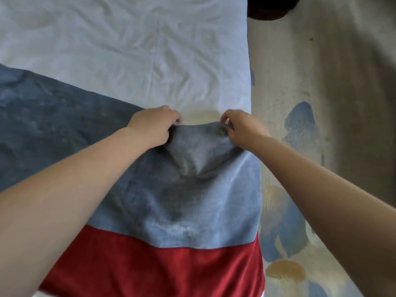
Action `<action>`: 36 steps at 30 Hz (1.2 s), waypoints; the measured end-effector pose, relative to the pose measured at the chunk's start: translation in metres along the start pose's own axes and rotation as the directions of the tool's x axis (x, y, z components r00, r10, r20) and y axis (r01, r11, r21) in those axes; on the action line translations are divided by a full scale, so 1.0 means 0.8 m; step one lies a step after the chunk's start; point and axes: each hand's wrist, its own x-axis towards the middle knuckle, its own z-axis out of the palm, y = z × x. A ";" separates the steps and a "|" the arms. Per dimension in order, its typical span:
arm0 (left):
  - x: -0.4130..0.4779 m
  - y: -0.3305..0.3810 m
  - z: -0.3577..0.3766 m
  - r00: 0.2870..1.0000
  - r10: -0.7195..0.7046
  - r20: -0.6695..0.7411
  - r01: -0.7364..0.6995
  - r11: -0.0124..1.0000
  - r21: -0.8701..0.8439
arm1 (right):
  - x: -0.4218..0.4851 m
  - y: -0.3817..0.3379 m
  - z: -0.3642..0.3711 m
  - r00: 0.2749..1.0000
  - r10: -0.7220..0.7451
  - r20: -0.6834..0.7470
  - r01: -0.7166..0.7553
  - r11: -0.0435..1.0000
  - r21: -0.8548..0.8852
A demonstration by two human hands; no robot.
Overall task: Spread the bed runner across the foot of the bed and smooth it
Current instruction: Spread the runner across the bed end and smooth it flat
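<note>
Head view: left hand point(154, 125) and right hand point(242, 129) pinching folded-back end of bed runner point(182, 200) by right edge of bed point(128, 50), seemingly to unfold it.

Soft, even daylight, brightest on the white sheet point(128, 50); faint shadows gather under the lifted fold of the bed runner point(192, 151). Everything looks slightly soft, the edges bowed by wide-angle distortion

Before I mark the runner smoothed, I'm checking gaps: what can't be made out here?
Head view:
- Bed runner: left end cut off by the frame edge.
- Red cloth: near edge cut off at the bottom.
- Left hand and right hand hide the hem they pinch.
</note>
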 end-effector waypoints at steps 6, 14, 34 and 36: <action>0.002 -0.037 -0.032 0.999 -0.040 0.033 0.037 0.993 0.112 | 0.036 0.004 -0.043 0.987 -0.069 0.148 0.081 0.994 -0.076; 0.024 -0.104 -0.087 0.919 -0.296 -0.260 0.362 0.895 0.262 | 0.083 -0.087 -0.055 0.965 -0.043 -0.259 0.061 0.996 0.063; 0.046 -0.161 -0.078 0.999 0.042 0.010 -0.043 0.992 0.116 | 0.126 -0.058 -0.096 0.765 0.266 0.586 -0.188 0.963 -0.192; 0.037 -0.184 -0.085 0.998 -0.015 -0.055 0.022 0.993 0.118 | 0.132 -0.083 -0.094 0.914 0.170 0.369 -0.114 0.979 -0.167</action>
